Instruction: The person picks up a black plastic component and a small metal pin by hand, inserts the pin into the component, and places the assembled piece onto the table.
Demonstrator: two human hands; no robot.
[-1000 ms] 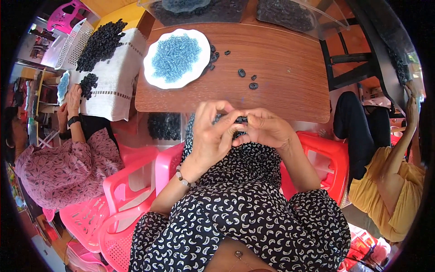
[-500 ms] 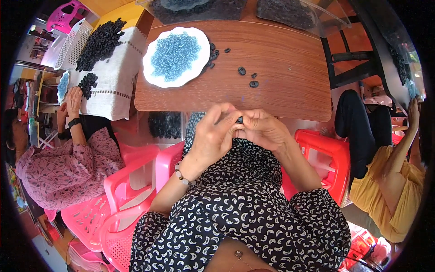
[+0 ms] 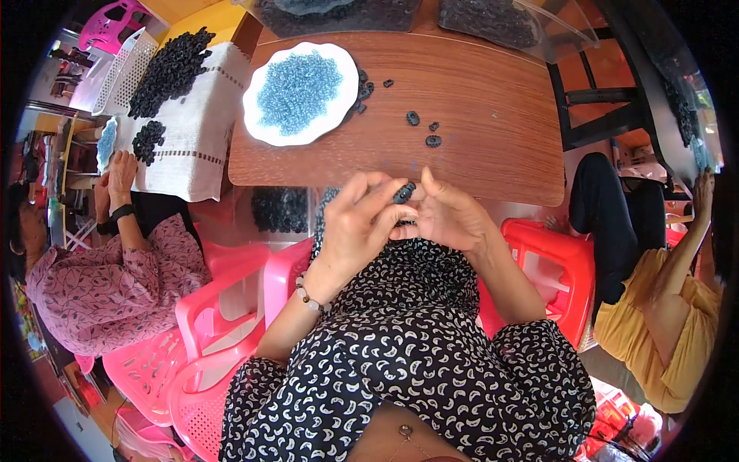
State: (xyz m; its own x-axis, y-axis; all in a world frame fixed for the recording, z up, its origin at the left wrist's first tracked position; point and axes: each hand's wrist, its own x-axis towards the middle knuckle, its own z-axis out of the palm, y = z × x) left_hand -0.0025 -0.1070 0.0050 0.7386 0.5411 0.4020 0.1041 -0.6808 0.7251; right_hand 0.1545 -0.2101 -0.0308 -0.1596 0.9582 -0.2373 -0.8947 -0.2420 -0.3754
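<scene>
Just off the front edge of the wooden table, my left hand (image 3: 350,223) pinches a small black ribbed round piece (image 3: 404,192) between thumb and fingers. Facing it closely is my right hand (image 3: 462,215), its thumb raised and the fingers apart from the piece; some of its fingertips are hidden behind the left hand. A few similar black pieces (image 3: 433,142) lie loose on the table. Farther left, a white scalloped plate (image 3: 252,115) is heaped with small translucent blue pieces (image 3: 300,91), and more black pieces (image 3: 363,92) are bunched against its right rim.
Clear plastic bins (image 3: 493,23) of dark pieces stand along the table's (image 3: 493,100) far edge. At left, a person in a pink top (image 3: 108,285) works by a cloth-covered table (image 3: 188,146); a person in yellow (image 3: 654,331) sits at right. Pink chairs (image 3: 192,323) flank me.
The fingers of my right hand have come away from the black piece and spread. My left hand keeps the piece, which now shows more of its ribbed side.
</scene>
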